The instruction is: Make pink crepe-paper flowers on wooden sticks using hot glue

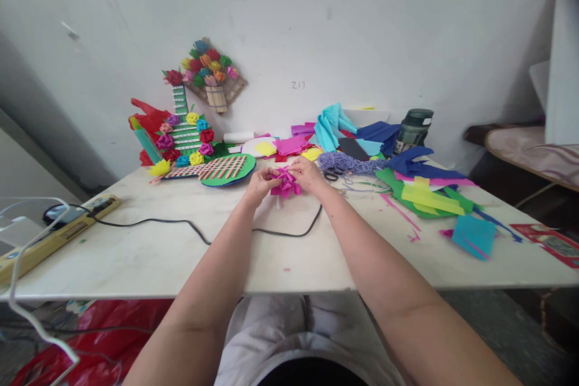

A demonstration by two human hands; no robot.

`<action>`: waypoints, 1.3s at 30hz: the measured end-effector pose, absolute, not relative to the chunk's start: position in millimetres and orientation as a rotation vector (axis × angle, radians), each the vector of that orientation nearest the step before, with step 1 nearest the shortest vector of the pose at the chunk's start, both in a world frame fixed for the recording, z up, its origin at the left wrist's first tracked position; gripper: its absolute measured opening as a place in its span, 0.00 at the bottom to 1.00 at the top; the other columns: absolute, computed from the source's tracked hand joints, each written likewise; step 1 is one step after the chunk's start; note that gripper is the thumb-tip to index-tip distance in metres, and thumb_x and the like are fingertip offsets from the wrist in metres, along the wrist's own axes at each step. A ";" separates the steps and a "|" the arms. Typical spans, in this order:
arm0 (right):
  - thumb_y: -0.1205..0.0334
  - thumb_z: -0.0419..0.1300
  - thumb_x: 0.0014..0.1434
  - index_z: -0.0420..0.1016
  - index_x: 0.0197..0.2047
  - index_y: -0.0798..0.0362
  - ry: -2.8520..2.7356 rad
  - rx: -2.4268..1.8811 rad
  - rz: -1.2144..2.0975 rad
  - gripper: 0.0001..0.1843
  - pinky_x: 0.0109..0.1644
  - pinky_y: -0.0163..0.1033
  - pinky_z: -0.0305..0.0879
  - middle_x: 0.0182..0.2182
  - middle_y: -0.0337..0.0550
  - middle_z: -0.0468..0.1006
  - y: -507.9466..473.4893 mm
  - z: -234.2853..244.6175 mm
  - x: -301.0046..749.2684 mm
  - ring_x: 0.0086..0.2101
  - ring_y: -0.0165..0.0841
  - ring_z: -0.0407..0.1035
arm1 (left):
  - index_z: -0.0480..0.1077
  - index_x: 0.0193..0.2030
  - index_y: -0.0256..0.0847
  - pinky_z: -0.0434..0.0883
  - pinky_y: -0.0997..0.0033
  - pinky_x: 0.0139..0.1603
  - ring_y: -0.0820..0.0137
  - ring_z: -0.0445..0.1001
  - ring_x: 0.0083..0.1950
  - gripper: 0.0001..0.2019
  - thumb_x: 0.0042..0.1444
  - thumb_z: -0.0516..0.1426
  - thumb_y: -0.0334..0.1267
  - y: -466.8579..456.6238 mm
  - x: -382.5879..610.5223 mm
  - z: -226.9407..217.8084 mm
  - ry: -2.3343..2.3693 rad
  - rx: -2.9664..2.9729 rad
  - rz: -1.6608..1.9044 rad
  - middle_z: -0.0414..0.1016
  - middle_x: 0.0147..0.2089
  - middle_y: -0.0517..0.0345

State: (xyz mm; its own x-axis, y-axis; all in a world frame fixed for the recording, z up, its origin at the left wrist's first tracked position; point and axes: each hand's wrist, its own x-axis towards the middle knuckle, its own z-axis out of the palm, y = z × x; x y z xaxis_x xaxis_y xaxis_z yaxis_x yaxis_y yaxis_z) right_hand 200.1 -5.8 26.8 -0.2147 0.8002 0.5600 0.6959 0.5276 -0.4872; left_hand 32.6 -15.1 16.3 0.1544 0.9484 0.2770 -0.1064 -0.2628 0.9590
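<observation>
Under the right hand [309,175], pink petals [286,186] partly hide.

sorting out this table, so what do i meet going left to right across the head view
Power strip → green oval with a stick lattice → left hand → pink paper flower → right hand → purple yarn → dark bottle → turquoise paper square → red card

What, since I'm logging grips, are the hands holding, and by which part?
A magenta craft flower: the left hand pinches its upper left edge, the right hand its top edge. The exact petals gripped are unclear.
</observation>
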 end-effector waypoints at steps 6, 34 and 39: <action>0.67 0.56 0.56 0.81 0.34 0.53 -1.974 -1.207 0.156 0.11 0.44 0.37 0.64 0.39 0.44 0.74 -6.1 27.5 201.0 0.37 0.31 0.68 | 0.69 0.28 0.36 0.66 0.75 0.28 0.75 0.69 0.26 0.18 0.30 0.69 0.37 -16.2 32.4 16.5 0.821 1.509 1.357 0.73 0.27 0.59; 0.67 0.57 0.55 0.81 0.31 0.52 -1.993 -1.162 0.170 0.10 0.43 0.35 0.63 0.34 0.43 0.75 0.4 22.3 198.3 0.37 0.31 0.69 | 0.71 0.30 0.37 0.67 0.74 0.25 0.72 0.69 0.25 0.18 0.30 0.69 0.38 -13.1 32.7 13.5 0.897 1.638 1.343 0.72 0.24 0.58; 0.67 0.56 0.55 0.81 0.30 0.53 -2.007 -1.161 0.177 0.11 0.43 0.35 0.64 0.34 0.44 0.74 -1.2 23.1 198.3 0.36 0.31 0.69 | 0.70 0.28 0.37 0.66 0.74 0.25 0.72 0.69 0.25 0.16 0.31 0.68 0.36 -14.5 33.8 14.7 0.898 1.658 1.319 0.72 0.24 0.58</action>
State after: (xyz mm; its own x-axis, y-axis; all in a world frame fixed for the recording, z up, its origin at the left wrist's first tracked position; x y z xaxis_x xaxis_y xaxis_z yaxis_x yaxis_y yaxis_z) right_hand 198.3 -1.2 23.1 -0.2651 0.7816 0.5647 0.6710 0.5701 -0.4741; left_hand 33.8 -14.5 14.7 0.1983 0.8958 0.3977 0.0419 -0.4132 0.9097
